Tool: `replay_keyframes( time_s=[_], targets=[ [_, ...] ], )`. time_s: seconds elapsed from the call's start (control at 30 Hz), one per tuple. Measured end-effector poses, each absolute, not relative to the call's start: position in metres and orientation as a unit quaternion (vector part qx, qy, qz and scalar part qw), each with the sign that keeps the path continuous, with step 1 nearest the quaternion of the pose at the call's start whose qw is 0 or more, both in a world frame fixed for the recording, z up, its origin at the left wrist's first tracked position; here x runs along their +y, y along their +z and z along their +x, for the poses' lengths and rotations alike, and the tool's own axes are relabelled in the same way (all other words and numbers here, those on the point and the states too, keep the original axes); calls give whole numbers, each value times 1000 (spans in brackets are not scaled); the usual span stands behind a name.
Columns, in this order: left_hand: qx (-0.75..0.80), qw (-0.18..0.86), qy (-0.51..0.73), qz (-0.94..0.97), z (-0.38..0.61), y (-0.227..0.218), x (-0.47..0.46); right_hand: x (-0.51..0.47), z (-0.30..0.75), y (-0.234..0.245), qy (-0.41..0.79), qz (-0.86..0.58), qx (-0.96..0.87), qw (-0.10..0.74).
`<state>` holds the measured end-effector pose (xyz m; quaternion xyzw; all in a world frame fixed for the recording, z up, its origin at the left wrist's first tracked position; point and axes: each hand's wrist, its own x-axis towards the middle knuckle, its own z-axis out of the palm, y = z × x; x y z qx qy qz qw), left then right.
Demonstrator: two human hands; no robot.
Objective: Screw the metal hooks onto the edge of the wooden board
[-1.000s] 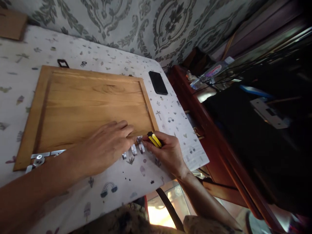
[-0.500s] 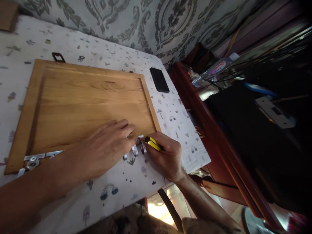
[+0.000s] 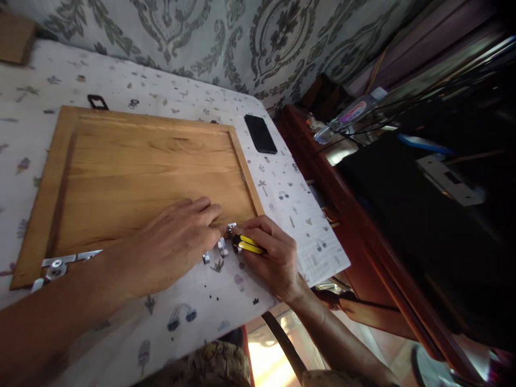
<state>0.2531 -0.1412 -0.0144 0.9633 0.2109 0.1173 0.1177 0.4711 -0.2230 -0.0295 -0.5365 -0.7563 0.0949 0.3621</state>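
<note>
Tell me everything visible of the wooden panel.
The wooden panel is yellowish brown with darker grain; a raised frame borders its recessed middle. It lies flat on a patterned white cloth. Metal fittings line its near edge. The left hand rests on it near that edge; the right hand holds a yellow-and-black tool at its near right, contact with the panel unclear.

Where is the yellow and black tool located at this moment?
In the head view, the yellow and black tool is held in the right hand, to the right of the left hand, by the near edge of the wooden panel.
</note>
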Motion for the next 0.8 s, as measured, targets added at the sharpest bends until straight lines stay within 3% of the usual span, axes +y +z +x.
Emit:
replay_keyframes(
  time_s=[0.8],
  targets=[
    [235,178,70,953,258,3,-137,-217,473,-25,200,-544,-705,409]
  ],
)
